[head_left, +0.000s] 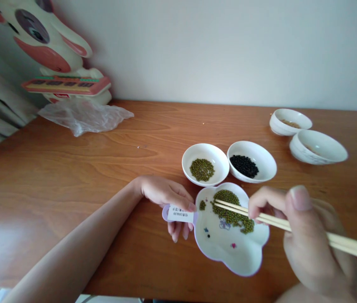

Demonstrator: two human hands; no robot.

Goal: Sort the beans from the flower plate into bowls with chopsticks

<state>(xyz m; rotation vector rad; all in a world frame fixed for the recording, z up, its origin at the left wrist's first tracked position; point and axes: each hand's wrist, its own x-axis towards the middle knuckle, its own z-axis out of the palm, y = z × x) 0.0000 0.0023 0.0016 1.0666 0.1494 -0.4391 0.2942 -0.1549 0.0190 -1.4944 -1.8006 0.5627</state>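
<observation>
My left hand [170, 200] grips the handle of a white, cloud-shaped plate [225, 248] with a purple rim; a paper label [181, 214] is on the handle. Green mung beans [228, 204] lie in the plate's upper part, with a small cluster at the left and one dark bean [209, 236] below. My right hand [310, 227] holds a pair of wooden chopsticks [273, 221], their tips over the mung beans. Behind the plate stand a white bowl [189, 158] of mung beans and a white bowl [266, 162] of black beans.
Two more white bowls stand at the back right, one [276, 126] with tan contents and one [329, 153] mostly hidden inside. A clear plastic bag [86, 115] lies at the back left before a cow-shaped toy keyboard [67, 86]. The wooden table [55, 181] meets a wall behind.
</observation>
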